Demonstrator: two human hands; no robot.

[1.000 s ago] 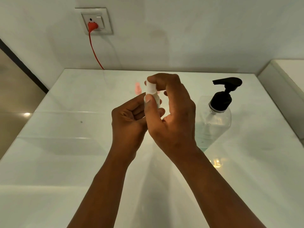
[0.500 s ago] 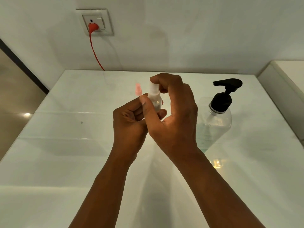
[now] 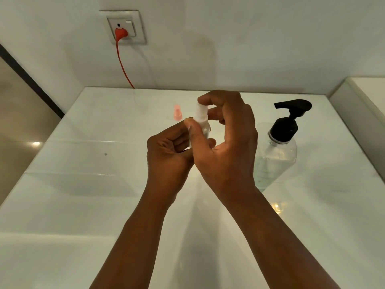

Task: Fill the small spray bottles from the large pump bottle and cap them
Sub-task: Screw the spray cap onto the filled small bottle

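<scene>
The small white spray bottle (image 3: 201,122) is held upright above the white table (image 3: 83,184) — the left hand (image 3: 168,161) grips its body, much of it hidden behind the fingers, while the right hand (image 3: 227,147) pinches its cap. Just behind stands a pink spray bottle (image 3: 177,113); the large pump bottle (image 3: 277,151) stands to the right. A red plug (image 3: 120,34) sits in the wall socket (image 3: 123,27).

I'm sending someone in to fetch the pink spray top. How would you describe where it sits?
On the white table, look toward the back edge below the wall socket. The small pink spray top stands alone there, just left of the hands. It is the only pink item; the large pump bottle at right has a black top.
</scene>
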